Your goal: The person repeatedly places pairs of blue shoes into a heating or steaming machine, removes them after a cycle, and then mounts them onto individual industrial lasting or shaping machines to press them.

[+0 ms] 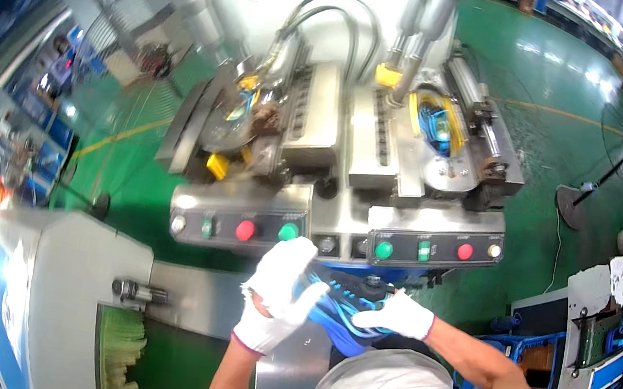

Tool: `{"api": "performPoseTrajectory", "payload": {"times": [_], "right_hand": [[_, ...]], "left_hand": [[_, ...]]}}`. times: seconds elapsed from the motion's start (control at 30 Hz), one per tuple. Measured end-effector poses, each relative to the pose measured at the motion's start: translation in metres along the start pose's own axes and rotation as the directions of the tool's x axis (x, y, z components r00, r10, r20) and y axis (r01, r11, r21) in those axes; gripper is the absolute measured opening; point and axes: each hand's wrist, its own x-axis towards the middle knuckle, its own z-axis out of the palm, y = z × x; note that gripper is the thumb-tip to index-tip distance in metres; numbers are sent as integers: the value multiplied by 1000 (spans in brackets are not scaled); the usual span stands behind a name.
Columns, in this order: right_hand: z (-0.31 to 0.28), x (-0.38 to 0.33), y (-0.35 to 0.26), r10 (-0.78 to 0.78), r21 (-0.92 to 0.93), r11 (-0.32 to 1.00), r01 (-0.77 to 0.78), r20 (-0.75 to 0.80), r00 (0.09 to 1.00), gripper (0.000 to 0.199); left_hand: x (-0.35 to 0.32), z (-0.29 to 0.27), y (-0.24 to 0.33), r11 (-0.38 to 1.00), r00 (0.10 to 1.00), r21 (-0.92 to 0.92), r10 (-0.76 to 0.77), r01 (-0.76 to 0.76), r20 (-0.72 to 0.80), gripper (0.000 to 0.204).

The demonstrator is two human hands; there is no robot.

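Observation:
A bundle of blue cables hangs in front of my body, just below the machine's front edge. My left hand, in a white glove, grips the bundle's left end, with the thumb and fingers on either side of it. From the right, my right hand, also gloved in white, closes its fingers on the cables. Past my left fingertips is the left control panel with green and red buttons. More blue wiring sits inside the round fixture on the machine's right side. Motion blurs fine details.
The twin-station metal machine with cylinders and hoses fills the space ahead. A grey cabinet with a brush strip stands at the left. Blue crates and a rack with blue parts are at the right, near a pedestal fan.

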Motion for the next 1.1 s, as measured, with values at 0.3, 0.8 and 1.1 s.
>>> {"api": "performPoseTrajectory", "payload": {"times": [0.3, 0.8, 1.1], "right_hand": [[-138, -88, 70, -42, 621, 657, 428, -537, 843, 39], [-168, -147, 102, -192, -200, 979, 36, -853, 486, 31], [-263, -40, -22, -568, -724, 680, -119, -621, 540, 22]], "left_hand": [[220, 205, 12, 861, 956, -429, -195, 273, 218, 51], [358, 452, -70, 873, 878, 156, -475, 462, 57, 84], [262, 258, -45, 693, 837, -477, -501, 540, 219, 48]]}}
